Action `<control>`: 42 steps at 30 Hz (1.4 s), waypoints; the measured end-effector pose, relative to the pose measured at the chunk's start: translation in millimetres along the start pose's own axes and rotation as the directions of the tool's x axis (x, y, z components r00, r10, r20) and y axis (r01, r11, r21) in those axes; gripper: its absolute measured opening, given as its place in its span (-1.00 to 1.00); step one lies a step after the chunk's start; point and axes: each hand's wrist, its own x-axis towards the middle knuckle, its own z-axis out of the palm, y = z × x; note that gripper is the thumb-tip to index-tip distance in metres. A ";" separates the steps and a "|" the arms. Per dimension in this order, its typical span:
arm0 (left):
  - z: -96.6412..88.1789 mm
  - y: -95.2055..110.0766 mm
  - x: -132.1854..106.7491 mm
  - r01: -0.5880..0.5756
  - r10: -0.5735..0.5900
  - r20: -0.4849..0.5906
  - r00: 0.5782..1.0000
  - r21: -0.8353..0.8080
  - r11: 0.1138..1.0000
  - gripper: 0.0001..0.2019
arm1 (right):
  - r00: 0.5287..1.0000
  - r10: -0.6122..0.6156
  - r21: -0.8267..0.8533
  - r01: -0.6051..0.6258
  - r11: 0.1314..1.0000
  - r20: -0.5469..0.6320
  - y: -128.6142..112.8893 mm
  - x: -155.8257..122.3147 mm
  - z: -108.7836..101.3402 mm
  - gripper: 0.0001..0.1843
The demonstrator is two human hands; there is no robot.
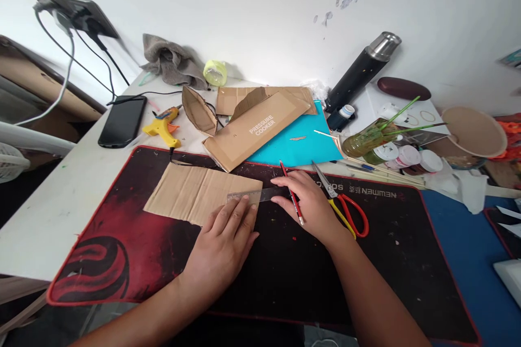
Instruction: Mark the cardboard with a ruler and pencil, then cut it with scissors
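Observation:
A piece of brown corrugated cardboard lies on the dark desk mat, with a clear ruler across its right part. My left hand rests flat on the cardboard and the ruler's left end, fingers stretched out. My right hand pinches the ruler's right end between thumb and forefinger. A red pencil also sits in this hand, its tip pointing away from me. Just right of it lie scissors with red and yellow handles, blades partly apart.
Behind the mat are a yellow glue gun, a printed cardboard box piece and a blue sheet. A phone lies at left. At right stand a black flask, paint jars and a murky jar holding green sticks.

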 end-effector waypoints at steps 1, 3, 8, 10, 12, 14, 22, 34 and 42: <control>-0.4 0.0 0.3 -0.002 0.002 -0.001 1.000 0.003 1.000 -0.62 | 1.000 -0.001 0.001 0.001 1.000 0.001 0.2 -0.3 0.0 -0.71; -0.9 -0.1 0.6 -0.005 0.005 -0.004 1.000 0.007 1.000 -0.62 | 1.000 -0.003 0.004 0.003 1.000 0.001 0.5 -0.6 0.1 -0.71; -0.1 -0.1 0.0 -0.004 0.004 0.001 1.000 0.008 1.000 -0.62 | 1.000 0.003 0.007 -0.003 1.000 0.000 0.6 -0.6 -0.2 -0.72; 0.6 0.1 -0.5 0.000 0.000 0.002 1.000 0.005 1.000 -0.62 | 1.000 0.005 0.005 -0.005 1.000 0.000 0.7 -0.4 -0.1 -0.72; 1.2 0.3 -0.8 0.005 -0.005 0.001 1.000 0.001 1.000 -0.62 | 1.000 0.005 0.004 -0.005 1.000 -0.001 0.8 -0.2 0.2 -0.72; 1.4 0.5 -0.9 0.010 -0.010 0.003 1.000 0.000 1.000 -0.62 | 1.000 0.006 0.005 -0.006 1.000 -0.006 0.8 -0.1 0.7 -0.71; 0.2 0.7 0.9 0.002 -0.003 0.008 1.000 0.011 1.000 -0.63 | 1.000 0.014 0.003 -0.014 1.000 -0.002 0.1 0.6 0.8 -0.71; 4.9 1.8 -1.3 0.036 -0.036 -0.031 0.999 0.001 0.999 -0.63 | 1.000 0.009 -0.010 -0.009 1.000 -0.025 -1.4 0.6 1.1 -0.71; 6.4 2.8 -0.8 0.042 -0.041 -0.091 0.995 0.012 0.999 -0.62 | 1.000 -0.001 -0.022 0.001 1.000 -0.029 2.1 -1.2 2.9 -0.66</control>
